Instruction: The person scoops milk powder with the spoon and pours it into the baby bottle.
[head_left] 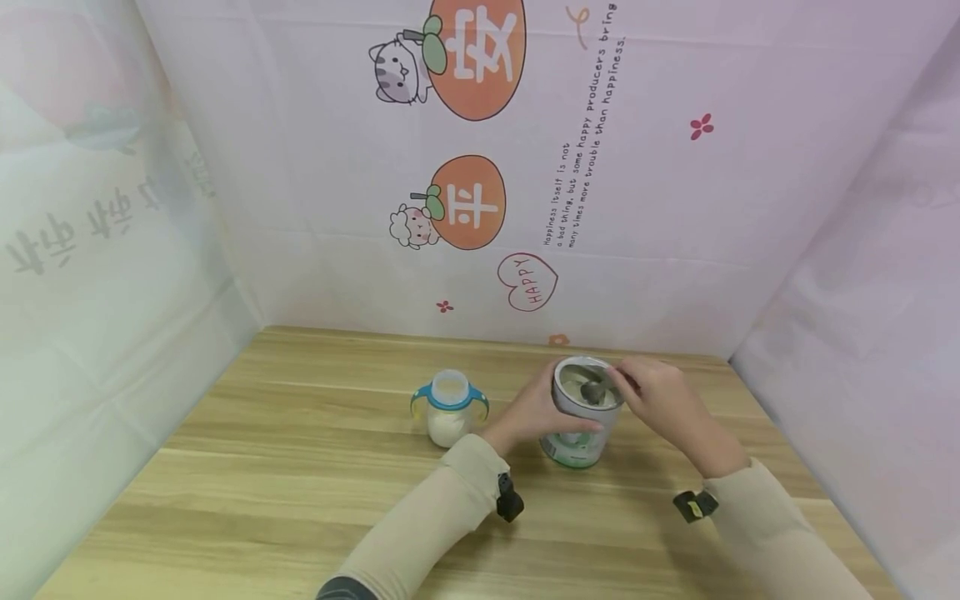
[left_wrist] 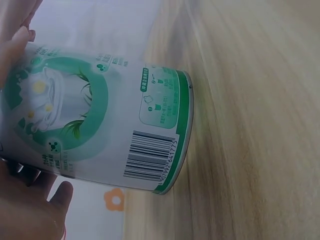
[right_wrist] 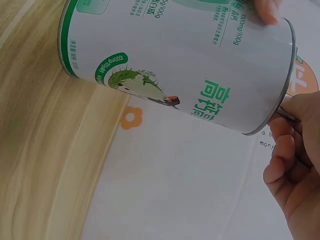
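Observation:
My left hand grips a white and green milk powder can near its open top, fingers and thumb round its side. A barcode shows low on the can in the left wrist view. At the rim, my right hand pinches the handle of a metal spoon, whose bowl is inside the can over pale powder. Only a bit of that handle shows by the right hand in the right wrist view. Left of the can stands a lidless baby bottle with a blue two-handled collar and whitish contents.
A wood-grain table lies under everything. Behind it hangs a white printed cloth with orange fruit and text, and similar cloth closes both sides. Dark wrist cameras are strapped to both sleeves.

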